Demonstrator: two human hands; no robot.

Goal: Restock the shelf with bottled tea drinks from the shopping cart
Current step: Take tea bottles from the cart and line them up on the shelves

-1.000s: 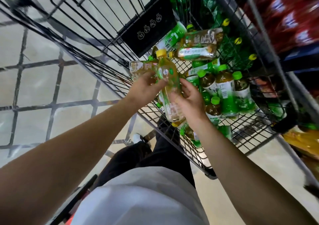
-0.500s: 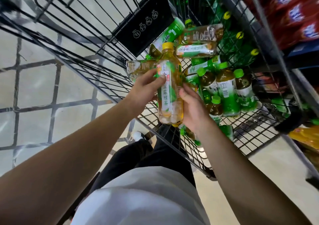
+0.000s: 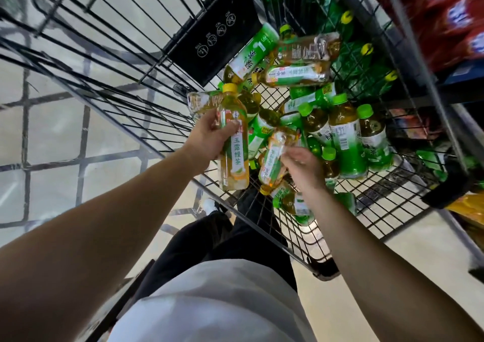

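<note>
A: What fills most of the view?

B: The cart (image 3: 157, 84), a black wire basket tilted across the frame, with a black plastic flap (image 3: 217, 45) on its far wall. Pale floor (image 3: 52, 137) shows through the bars on the left.

A: And on the right?

B: A shelf (image 3: 450, 16) with red packs, blurred. It stands just beside the cart.

A: Where is the tea?

B: In the cart, a heap of bottles (image 3: 348, 137). Several green-capped ones stand upright at the right side; others lie flat near the flap, and a few lie at the near edge.

A: The person?

B: Both bare forearms reach in from below, over a white shirt (image 3: 209, 302) and dark trousers (image 3: 209, 239).

A: What does the left hand have?

B: The left hand (image 3: 209, 137) grips a yellow-capped bottle (image 3: 233, 142) round its upper half, fingers curled over the label. The bottle stands upright, cap up, lifted clear of the heap, over the cart's near wall.

A: And the right hand?

B: The right hand (image 3: 303, 168) pinches a second bottle (image 3: 275, 161) with thumb and fingertips. That one is tilted, its base up and cap end down, just beside the first but apart from it. Blur hides its finer detail.
</note>
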